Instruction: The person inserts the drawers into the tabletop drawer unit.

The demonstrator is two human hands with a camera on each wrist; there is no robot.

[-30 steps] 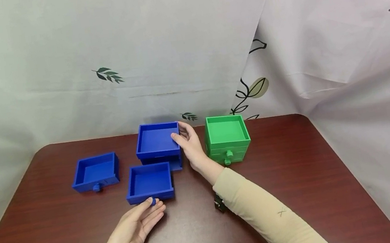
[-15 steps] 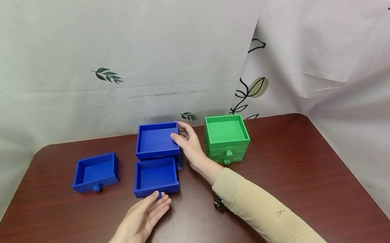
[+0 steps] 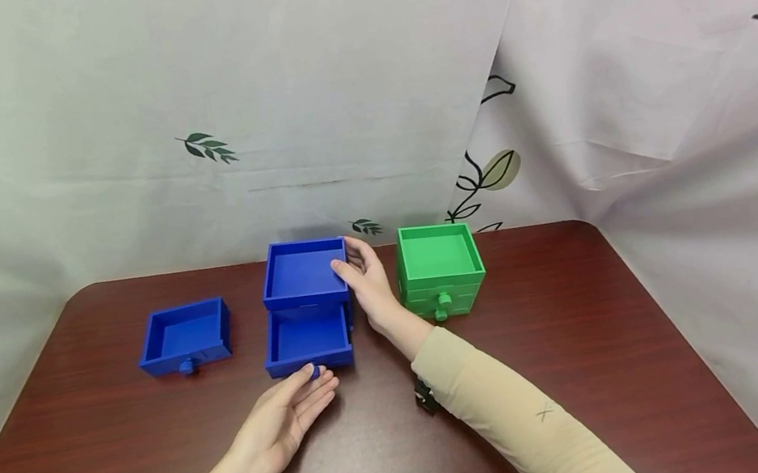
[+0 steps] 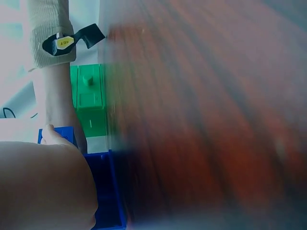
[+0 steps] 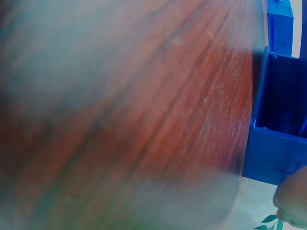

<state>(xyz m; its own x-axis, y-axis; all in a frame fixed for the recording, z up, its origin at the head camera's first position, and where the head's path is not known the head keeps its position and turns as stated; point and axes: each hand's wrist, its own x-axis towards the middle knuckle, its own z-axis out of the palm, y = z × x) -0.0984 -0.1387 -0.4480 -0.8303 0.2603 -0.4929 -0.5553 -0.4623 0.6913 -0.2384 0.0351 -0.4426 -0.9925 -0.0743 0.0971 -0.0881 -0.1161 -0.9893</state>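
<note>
a left hand [image 3: 283, 421] pinches the knob [image 3: 315, 371] of a blue drawer [image 3: 307, 333] partway inside a blue cabinet [image 3: 302, 272], itself gripped by the right hand [image 3: 371, 285].

A drawer [image 3: 307, 335] juts from its cabinet [image 3: 302, 274] (both blue).

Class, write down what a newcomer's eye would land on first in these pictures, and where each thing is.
First comes the blue cabinet at the table's far middle, its side gripped by the right hand, while the left hand pinches the knob of the blue drawer jutting from its front. Next, the bright green cabinet stands right of it, and a loose blue drawer lies left.
</note>
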